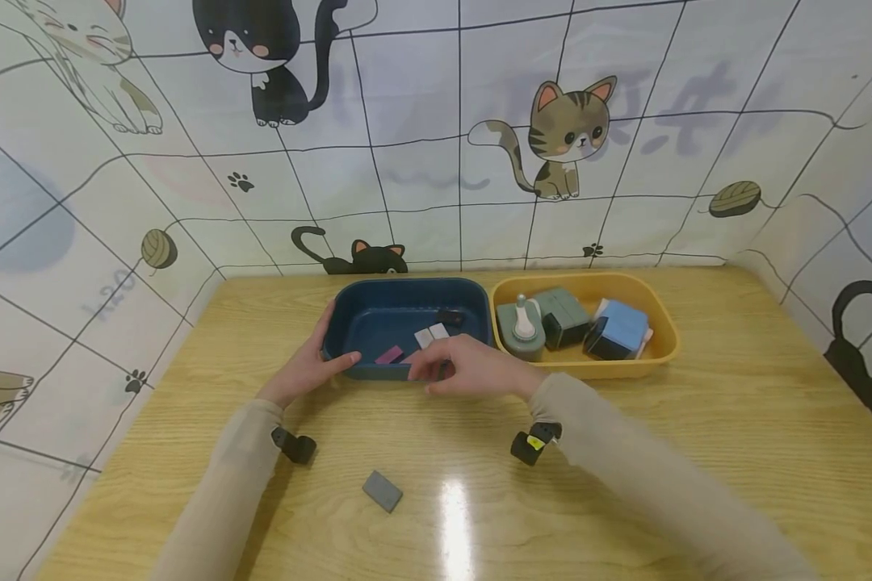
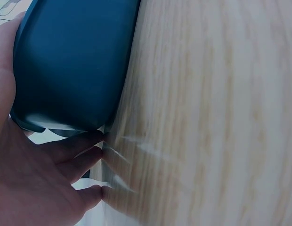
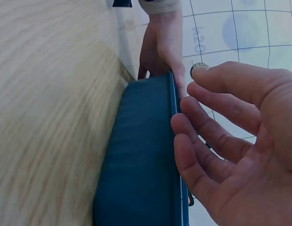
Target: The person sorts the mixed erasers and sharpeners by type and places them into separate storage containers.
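A dark blue bin point(image 1: 381, 323) stands at the back of the wooden table. My left hand point(image 1: 307, 369) holds its left end, thumb over the front rim and fingers along the side; in the left wrist view those fingertips reach down to the table. Over the front rim hovers my right hand point(image 1: 480, 367), its fingers point(image 3: 202, 117) loosely bent with nothing visible between them and the thumb. Inside the bin lie a purple block point(image 1: 389, 355), white pieces point(image 1: 432, 334) and a black piece point(image 1: 449, 317). The right hand partly hides the bin's front right.
To the right, touching or nearly touching the blue bin, is a yellow bin point(image 1: 581, 370) with a grey-green pump bottle point(image 1: 523, 331), a grey-green block point(image 1: 563, 311) and a blue block point(image 1: 621, 325). A flat grey piece point(image 1: 382, 491) lies nearer on the table point(image 1: 734, 452). A cat-patterned sheet point(image 1: 421, 177) hangs behind.
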The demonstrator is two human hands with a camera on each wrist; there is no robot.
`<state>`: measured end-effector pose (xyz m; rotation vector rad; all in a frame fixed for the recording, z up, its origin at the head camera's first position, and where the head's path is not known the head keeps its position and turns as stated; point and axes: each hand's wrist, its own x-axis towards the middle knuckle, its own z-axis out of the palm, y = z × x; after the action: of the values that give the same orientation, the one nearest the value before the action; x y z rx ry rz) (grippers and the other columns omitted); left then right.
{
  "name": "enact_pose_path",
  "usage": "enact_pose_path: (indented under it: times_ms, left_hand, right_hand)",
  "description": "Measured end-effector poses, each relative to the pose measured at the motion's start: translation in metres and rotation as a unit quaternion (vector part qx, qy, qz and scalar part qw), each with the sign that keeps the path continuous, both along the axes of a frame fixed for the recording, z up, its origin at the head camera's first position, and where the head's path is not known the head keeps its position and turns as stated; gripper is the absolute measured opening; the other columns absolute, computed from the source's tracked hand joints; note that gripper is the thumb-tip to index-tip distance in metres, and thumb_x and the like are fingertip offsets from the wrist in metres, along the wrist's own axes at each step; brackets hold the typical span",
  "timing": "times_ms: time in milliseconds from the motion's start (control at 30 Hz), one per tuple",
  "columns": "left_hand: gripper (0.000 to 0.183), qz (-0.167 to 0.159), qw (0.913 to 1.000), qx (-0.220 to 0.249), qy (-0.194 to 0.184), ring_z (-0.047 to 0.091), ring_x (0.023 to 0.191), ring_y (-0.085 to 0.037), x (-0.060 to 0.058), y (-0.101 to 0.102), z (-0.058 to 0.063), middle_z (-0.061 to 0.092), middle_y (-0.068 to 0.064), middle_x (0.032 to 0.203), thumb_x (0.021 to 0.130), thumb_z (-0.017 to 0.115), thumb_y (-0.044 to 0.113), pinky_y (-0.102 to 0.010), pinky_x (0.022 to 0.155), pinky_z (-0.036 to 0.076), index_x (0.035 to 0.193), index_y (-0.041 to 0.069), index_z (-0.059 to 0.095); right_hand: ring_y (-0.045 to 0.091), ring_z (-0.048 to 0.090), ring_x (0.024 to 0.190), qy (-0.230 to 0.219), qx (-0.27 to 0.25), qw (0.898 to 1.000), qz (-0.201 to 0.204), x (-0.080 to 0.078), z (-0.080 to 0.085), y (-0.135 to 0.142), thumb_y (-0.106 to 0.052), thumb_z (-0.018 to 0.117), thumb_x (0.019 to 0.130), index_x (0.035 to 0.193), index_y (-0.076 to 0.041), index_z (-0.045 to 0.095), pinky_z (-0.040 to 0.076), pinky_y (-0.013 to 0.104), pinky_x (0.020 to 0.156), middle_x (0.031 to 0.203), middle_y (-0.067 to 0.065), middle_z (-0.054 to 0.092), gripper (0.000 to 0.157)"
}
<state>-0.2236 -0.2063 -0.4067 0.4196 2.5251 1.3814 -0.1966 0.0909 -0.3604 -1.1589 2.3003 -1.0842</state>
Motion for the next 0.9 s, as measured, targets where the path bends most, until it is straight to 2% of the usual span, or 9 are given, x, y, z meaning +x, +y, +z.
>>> enact_pose_path:
  times_ms: [133,200,600,900]
  left_hand:
    - [0.096,-0.002,1.0000,0.002,-0.009,-0.002,0.143,-0.041,0.009,0.006,0.017,-0.006,-0.018,0.159,0.092,0.066,0.017,-0.062,0.110,0.010,0.155,0.011,-0.006]
    - [0.095,-0.001,0.9999,-0.002,-0.011,-0.001,0.144,-0.040,0.011,0.008,0.020,-0.006,-0.018,0.159,0.093,0.065,0.016,-0.061,0.110,0.011,0.155,0.011,-0.006]
    - [0.094,0.001,0.9999,-0.005,-0.011,0.000,0.144,-0.040,0.010,0.008,0.021,-0.006,-0.017,0.160,0.093,0.065,0.018,-0.061,0.110,0.012,0.155,0.009,-0.005]
    - [0.094,0.003,0.9999,-0.011,-0.009,0.001,0.144,-0.040,0.012,0.009,0.022,-0.005,-0.017,0.160,0.093,0.065,0.018,-0.061,0.110,0.012,0.155,0.010,-0.005]
  right_hand:
    - [0.010,0.058,0.089,-0.010,-0.001,1.000,0.012,0.005,-0.003,-0.001,-0.004,0.067,0.088,0.112,-0.002,0.069,0.050,0.024,0.079,0.106,0.008,0.066,0.024]
    - [0.010,0.057,0.089,-0.017,0.000,1.000,0.019,0.007,-0.007,-0.003,-0.003,0.066,0.088,0.112,-0.002,0.069,0.050,0.024,0.078,0.104,0.009,0.066,0.024]
    - [0.012,0.059,0.088,-0.033,0.010,0.998,0.047,0.022,-0.027,-0.018,-0.004,0.068,0.087,0.109,-0.006,0.070,0.050,0.023,0.076,0.101,0.004,0.067,0.022]
    - [0.006,0.056,0.087,-0.045,0.023,0.996,0.072,0.029,-0.042,-0.025,-0.007,0.069,0.086,0.111,-0.008,0.069,0.047,0.020,0.078,0.098,0.000,0.066,0.025]
